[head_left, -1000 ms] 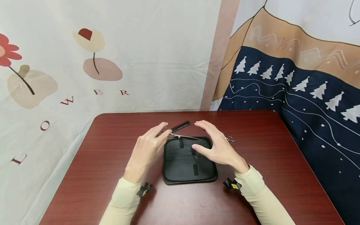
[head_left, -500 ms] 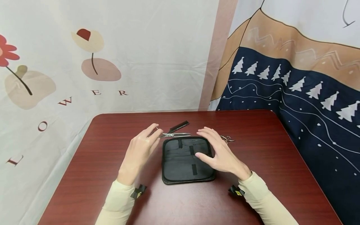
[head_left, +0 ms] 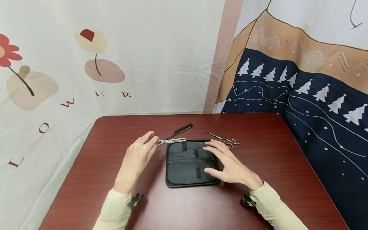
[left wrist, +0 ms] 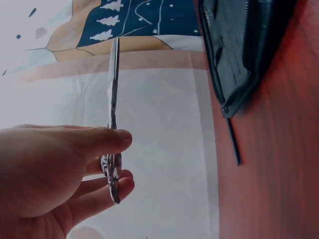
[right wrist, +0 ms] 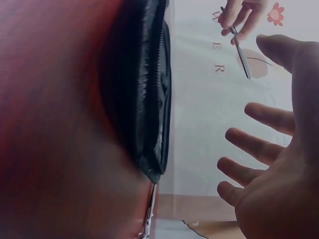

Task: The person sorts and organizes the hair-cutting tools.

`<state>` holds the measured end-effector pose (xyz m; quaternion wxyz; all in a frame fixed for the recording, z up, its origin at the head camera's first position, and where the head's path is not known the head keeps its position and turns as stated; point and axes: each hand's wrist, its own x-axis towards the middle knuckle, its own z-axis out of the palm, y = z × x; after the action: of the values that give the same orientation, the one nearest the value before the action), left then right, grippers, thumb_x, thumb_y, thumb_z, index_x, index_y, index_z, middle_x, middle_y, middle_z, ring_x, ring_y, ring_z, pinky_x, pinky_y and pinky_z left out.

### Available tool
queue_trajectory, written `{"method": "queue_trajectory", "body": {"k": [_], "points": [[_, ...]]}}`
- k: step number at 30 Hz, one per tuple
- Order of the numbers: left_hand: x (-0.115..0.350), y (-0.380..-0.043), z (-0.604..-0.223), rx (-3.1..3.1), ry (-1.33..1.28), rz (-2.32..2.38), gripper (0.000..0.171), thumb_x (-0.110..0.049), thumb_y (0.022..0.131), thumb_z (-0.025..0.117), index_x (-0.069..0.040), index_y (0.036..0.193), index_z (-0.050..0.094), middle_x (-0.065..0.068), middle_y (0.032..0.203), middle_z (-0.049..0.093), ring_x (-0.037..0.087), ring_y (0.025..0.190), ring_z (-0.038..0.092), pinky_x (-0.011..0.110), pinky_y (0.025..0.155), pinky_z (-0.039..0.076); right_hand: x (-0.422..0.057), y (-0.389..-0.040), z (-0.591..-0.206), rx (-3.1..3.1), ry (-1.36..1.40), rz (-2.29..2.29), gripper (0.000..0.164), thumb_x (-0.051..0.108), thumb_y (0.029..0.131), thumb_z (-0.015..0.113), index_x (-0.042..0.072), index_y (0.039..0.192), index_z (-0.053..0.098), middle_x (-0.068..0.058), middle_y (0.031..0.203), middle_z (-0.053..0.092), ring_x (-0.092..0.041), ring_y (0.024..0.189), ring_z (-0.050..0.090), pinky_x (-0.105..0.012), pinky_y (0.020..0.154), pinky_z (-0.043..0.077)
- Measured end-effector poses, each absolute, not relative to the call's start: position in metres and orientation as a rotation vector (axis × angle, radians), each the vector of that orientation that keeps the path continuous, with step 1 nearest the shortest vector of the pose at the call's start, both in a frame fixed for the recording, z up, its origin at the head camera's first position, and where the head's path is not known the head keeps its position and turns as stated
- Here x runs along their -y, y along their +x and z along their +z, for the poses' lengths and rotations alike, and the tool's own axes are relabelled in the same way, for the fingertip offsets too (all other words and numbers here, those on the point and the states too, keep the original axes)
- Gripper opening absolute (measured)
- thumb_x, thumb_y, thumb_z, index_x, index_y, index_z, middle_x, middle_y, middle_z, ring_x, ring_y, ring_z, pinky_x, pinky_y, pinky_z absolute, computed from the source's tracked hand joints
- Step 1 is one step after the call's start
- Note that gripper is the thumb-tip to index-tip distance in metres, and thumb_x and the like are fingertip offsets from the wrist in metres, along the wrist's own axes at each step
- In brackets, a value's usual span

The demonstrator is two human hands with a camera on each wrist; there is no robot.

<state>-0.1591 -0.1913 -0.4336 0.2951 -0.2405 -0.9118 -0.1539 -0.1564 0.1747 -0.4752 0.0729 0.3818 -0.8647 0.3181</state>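
Observation:
My left hand (head_left: 135, 158) pinches a pair of thinning scissors (head_left: 176, 140) by the handles. In the left wrist view their toothed blade (left wrist: 114, 64) points up, with the thumb on one side and fingers at the finger rings. The blades reach over the far left corner of a black zip case (head_left: 184, 175), which lies on the table with its zip showing in the right wrist view. My right hand (head_left: 230, 166) hovers over the case's right side, fingers spread and holding nothing. Black straps (head_left: 198, 172) show on the case's upper face.
A black tail comb (head_left: 184, 128) lies behind the case, its thin handle passing behind the thinning scissors. A second pair of scissors (head_left: 224, 139) lies at the case's far right corner. The red-brown table (head_left: 273, 191) ends at a printed curtain (head_left: 161, 64).
My left hand has drawn the thinning scissors left and nearer to me, off the middle of the case. My right hand has moved right and nearer, uncovering the second scissors.

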Motion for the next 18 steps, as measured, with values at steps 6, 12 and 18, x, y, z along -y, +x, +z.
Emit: {"method": "queue_trajectory", "body": {"k": [6, 12, 18], "points": [[0.197, -0.153, -0.437, 2.486, -0.633, -0.391, 0.025, 0.000, 0.083, 0.077, -0.009, 0.106, 0.075, 0.013, 0.120, 0.069, 0.035, 0.088, 0.066, 0.052, 0.065, 0.058, -0.178, -0.152, -0.482, 2.618, 1.183, 0.895, 0.072, 0.047, 0.090, 0.075, 0.018, 0.151, 0.052, -0.003, 0.159, 0.038, -0.025, 0.149, 0.025, -0.054, 0.116, 0.031], [0.200, -0.150, -0.442, 2.502, -0.622, -0.392, 0.026, -0.001, 0.082, 0.080, -0.008, 0.106, 0.075, 0.017, 0.120, 0.070, 0.037, 0.087, 0.069, 0.053, 0.064, 0.058, -0.180, -0.149, -0.487, 2.621, 1.234, 0.834, 0.069, 0.047, 0.089, 0.075, 0.012, 0.146, 0.058, -0.002, 0.157, 0.040, -0.032, 0.145, 0.032, -0.054, 0.114, 0.033], [0.200, -0.148, -0.448, 2.514, -0.630, -0.391, 0.025, -0.003, 0.082, 0.082, -0.007, 0.106, 0.076, 0.019, 0.118, 0.071, 0.038, 0.086, 0.070, 0.054, 0.062, 0.059, -0.184, -0.147, -0.492, 2.633, 1.283, 0.791, 0.066, 0.045, 0.090, 0.074, 0.007, 0.143, 0.060, -0.012, 0.152, 0.048, -0.034, 0.141, 0.036, -0.057, 0.115, 0.030]]}}
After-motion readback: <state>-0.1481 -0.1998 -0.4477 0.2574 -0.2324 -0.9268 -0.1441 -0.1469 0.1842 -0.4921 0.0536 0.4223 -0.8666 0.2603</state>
